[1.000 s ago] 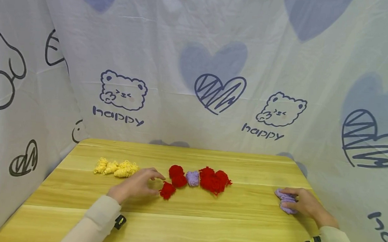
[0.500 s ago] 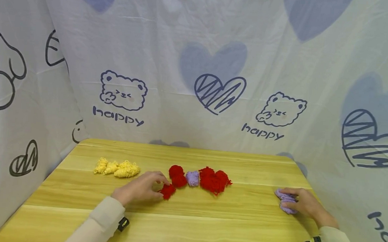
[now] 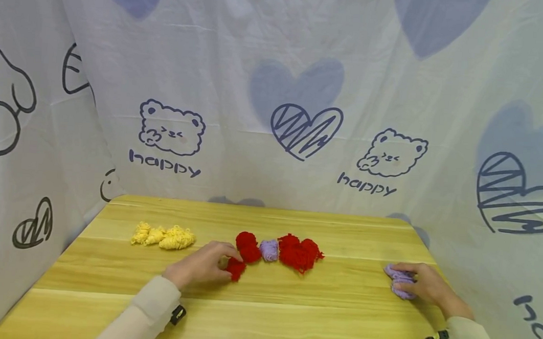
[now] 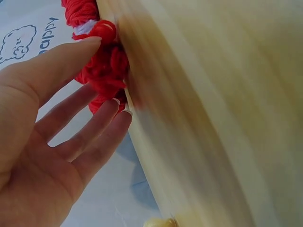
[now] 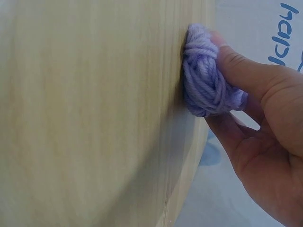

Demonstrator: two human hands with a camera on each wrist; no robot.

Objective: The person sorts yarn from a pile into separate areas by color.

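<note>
At the near end of the red yarn group, my left hand has its thumb and fingers around a small red yarn bundle. In the left wrist view, the thumb lies against one side of this red yarn and the fingertips against the other. On the right side of the table, my right hand pinches a purple yarn bundle resting on the wood. Its wound strands show clearly in the right wrist view, with the thumb on one side; some fingers are hidden behind it.
Another red bundle, a small purple bundle and a larger red clump lie in a row mid-table. Yellow bundles lie at the left. A printed curtain hangs behind the wooden table.
My left hand has moved right and slightly forward, from beside the small red bundle to around it. The right hand stays on the purple bundle.
</note>
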